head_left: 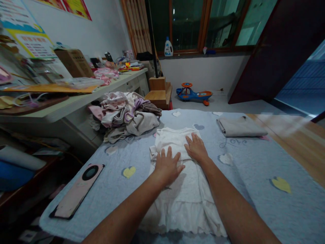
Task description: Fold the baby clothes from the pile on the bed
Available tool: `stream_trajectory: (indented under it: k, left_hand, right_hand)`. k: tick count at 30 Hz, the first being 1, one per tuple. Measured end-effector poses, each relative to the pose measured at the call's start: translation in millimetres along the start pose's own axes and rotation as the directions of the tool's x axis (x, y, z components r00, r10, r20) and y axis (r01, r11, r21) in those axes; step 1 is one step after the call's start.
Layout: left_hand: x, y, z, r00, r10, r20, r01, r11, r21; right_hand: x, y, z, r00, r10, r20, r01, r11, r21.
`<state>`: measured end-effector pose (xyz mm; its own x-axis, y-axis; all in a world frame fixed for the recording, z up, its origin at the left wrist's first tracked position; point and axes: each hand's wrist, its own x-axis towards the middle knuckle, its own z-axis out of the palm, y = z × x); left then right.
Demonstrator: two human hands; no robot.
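A white sleeveless garment with a ruffled lace hem, likely a child's dress (180,206), lies flat and partly folded on a pale blue quilt with heart patches (256,206). My left hand (167,166) rests palm down on the garment with its fingers spread. Just beyond it, my right hand (196,148) also presses flat on the white fabric. Neither hand grips anything. A heap of crumpled pink, lilac and beige clothes (128,115) sits at the quilt's far left, and a folded grey garment (241,127) lies at the far right.
A smartphone in a pink case (76,191) lies near the quilt's left edge. A cluttered white desk (73,105) runs along the left wall. A wooden stool (158,93) and a blue ride-on toy car (194,94) stand beyond the bed.
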<state>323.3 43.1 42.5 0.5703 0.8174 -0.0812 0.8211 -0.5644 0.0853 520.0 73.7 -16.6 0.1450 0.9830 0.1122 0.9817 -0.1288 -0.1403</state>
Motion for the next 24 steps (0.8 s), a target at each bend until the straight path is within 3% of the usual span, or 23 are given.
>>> stream_trajectory:
  k: [4,8,12,17,20,24]
  left_hand:
    - [31.2,8.1,-2.3,0.977,0.112,-0.18,-0.107,0.994,0.035]
    - [55.2,7.2,20.3,0.972,0.212,-0.105,-0.212,0.977,0.015]
    - [57.1,5.9,32.0,0.982,0.177,-0.063,-0.176,0.984,0.016]
    - [64.9,17.1,11.7,0.988,0.152,-0.013,-0.152,0.988,0.022]
    - [84.3,24.8,2.0,0.985,0.152,-0.077,-0.151,0.988,0.021]
    - [118.0,25.9,1.3,0.987,0.049,-0.151,-0.058,0.997,-0.059]
  right_hand:
    - [0.8,0.1,1.5,1.0,-0.004,-0.024,0.004,1.0,0.01]
    - [5.0,9.3,3.6,0.997,-0.023,-0.077,0.029,0.997,0.078]
    - [12.0,26.6,7.5,0.98,0.004,-0.197,0.044,0.971,0.236]
    - [19.2,41.5,14.0,0.911,0.212,-0.354,-0.013,0.872,0.489]
    - [21.2,47.7,15.2,0.872,0.33,-0.362,-0.041,0.786,0.617]
    - [22.3,57.6,14.0,0.87,0.37,-0.326,-0.045,0.718,0.695]
